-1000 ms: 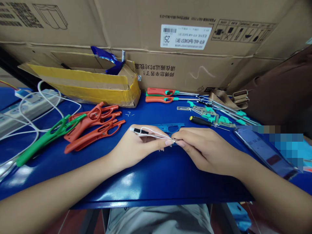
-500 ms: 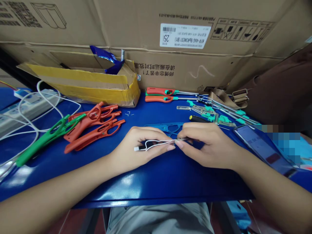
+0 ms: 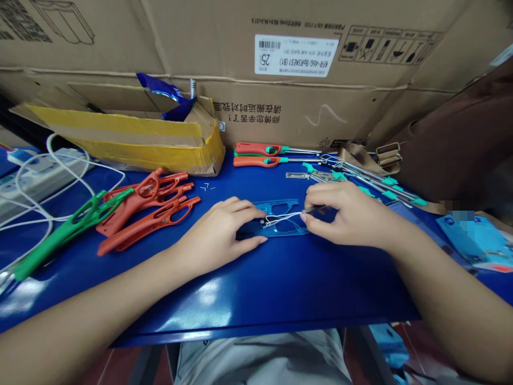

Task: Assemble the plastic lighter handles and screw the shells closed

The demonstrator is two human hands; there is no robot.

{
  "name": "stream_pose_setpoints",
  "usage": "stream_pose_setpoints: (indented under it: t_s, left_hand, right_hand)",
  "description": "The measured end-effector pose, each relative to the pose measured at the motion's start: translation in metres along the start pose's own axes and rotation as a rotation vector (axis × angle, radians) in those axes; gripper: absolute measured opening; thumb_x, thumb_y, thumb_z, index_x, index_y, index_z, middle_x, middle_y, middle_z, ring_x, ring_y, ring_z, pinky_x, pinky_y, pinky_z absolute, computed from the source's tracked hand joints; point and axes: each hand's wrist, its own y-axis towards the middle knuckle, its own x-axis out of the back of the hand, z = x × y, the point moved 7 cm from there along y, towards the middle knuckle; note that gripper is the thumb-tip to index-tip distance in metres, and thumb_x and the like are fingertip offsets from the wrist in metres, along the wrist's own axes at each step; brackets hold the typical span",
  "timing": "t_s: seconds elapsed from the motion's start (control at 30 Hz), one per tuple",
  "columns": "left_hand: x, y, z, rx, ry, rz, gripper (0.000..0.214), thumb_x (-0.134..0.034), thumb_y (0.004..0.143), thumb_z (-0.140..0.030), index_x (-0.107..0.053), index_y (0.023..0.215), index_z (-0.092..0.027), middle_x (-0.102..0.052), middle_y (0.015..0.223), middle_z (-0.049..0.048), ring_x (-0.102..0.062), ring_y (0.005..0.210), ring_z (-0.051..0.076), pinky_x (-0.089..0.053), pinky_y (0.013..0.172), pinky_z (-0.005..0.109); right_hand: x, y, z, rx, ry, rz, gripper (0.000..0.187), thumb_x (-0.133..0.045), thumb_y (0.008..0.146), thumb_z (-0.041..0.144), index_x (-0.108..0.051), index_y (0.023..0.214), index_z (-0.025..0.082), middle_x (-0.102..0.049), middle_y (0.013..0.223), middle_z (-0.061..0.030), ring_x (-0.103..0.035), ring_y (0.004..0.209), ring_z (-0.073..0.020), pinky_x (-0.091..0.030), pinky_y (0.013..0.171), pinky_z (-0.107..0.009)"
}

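Note:
A blue plastic lighter shell (image 3: 280, 206) lies flat in the middle of the blue table (image 3: 256, 289). My left hand (image 3: 222, 235) rests on its left end, fingers curled down over it and pinching one end of a thin white wire (image 3: 282, 217). My right hand (image 3: 347, 214) pinches the wire's other end, with a small metal part, just above the shell's right side. The wire stretches between the two hands across the shell.
Orange shells (image 3: 148, 208) and a green shell (image 3: 68, 232) lie at left, near white cables and a power strip (image 3: 36, 179). Finished orange lighters (image 3: 264, 155) and metal rods with teal parts (image 3: 360, 179) lie behind. An open yellow-taped box (image 3: 132, 139) stands against large cartons.
Both hands moved forward from the near table onto the blue shell. The wire, held up as a loop before, now lies stretched over the shell.

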Motion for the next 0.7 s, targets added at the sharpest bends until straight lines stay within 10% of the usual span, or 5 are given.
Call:
stream_pose_setpoints:
  t_s: [0.7]
  left_hand:
    - [0.005, 0.000, 0.006, 0.026, 0.040, 0.089, 0.029, -0.066, 0.093, -0.027, -0.072, 0.120, -0.019, -0.075, 0.112, 0.0072, -0.067, 0.103, 0.026, -0.051, 0.096, 0.043]
  right_hand:
    - [-0.029, -0.002, -0.016, -0.222, -0.074, 0.307, 0.015, -0.060, 0.086, 0.030, -0.047, 0.084, 0.024, -0.055, 0.069, 0.0030, -0.046, 0.059, -0.0143, -0.027, 0.055, -0.027]
